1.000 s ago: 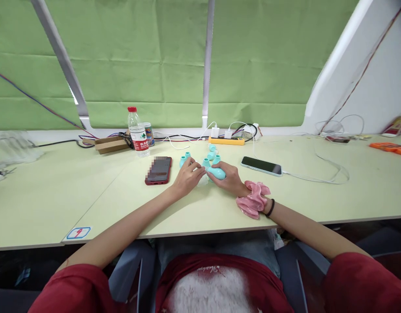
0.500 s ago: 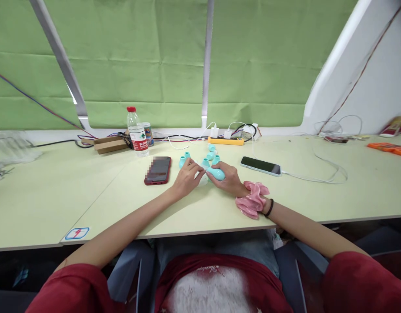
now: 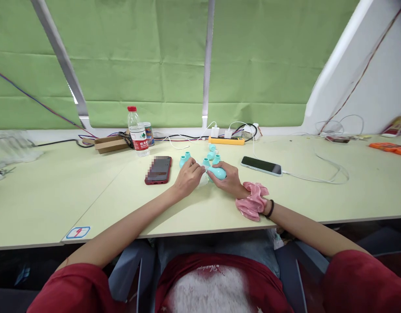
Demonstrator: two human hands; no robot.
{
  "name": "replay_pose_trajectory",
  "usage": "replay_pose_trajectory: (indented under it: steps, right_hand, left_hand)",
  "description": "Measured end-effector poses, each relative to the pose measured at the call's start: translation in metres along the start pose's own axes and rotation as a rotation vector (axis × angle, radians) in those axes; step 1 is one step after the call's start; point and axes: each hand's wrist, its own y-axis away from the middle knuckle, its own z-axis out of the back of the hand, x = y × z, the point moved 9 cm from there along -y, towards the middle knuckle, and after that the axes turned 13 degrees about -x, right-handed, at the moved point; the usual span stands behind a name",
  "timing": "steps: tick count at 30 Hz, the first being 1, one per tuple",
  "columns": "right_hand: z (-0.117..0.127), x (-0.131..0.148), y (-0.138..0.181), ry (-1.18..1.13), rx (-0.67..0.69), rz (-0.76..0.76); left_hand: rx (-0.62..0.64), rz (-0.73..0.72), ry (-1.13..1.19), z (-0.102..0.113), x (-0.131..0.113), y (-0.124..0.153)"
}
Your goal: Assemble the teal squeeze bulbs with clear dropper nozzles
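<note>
My right hand (image 3: 229, 177) is closed around a smooth turquoise bulb-shaped plastic piece (image 3: 220, 173), its narrow end pointing left. My left hand (image 3: 189, 177) meets that narrow end in a pinch; what its fingertips grip is too small to make out. A translucent white piece (image 3: 203, 180) shows just below the fingertips, partly hidden. Behind my hands stand more turquoise bulb-shaped pieces with open necks, among them one at the left (image 3: 187, 154), one in the middle (image 3: 206, 161) and one at the right (image 3: 216, 159).
A red-cased phone (image 3: 158, 170) lies left of my hands. On the right, another phone (image 3: 261, 165) is plugged into a white cable. Farther back are a water bottle (image 3: 138, 132), a can (image 3: 148, 133), a cardboard tray (image 3: 111, 144) and a yellow-orange power strip (image 3: 227, 141).
My left fingers have shifted slightly and curled more over the bulb piece's narrow end. My right hand still holds the piece in nearly the same spot.
</note>
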Motion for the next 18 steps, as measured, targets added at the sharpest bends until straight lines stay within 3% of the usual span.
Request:
replay_pose_trajectory:
  steps: [6,14,18]
  right_hand:
    - [0.000,0.002,0.001,0.000,0.008,0.019]
    - [-0.003,0.003,0.001,0.048,0.025,0.075]
    - [-0.003,0.005,0.003,0.075,0.022,0.127]
  left_hand:
    - [-0.011,0.024,0.037,0.003,0.002,-0.003]
    - [-0.059,0.311,0.182,0.012,0.022,-0.004]
    - [-0.038,0.222,0.162,0.009,0.019,-0.006]
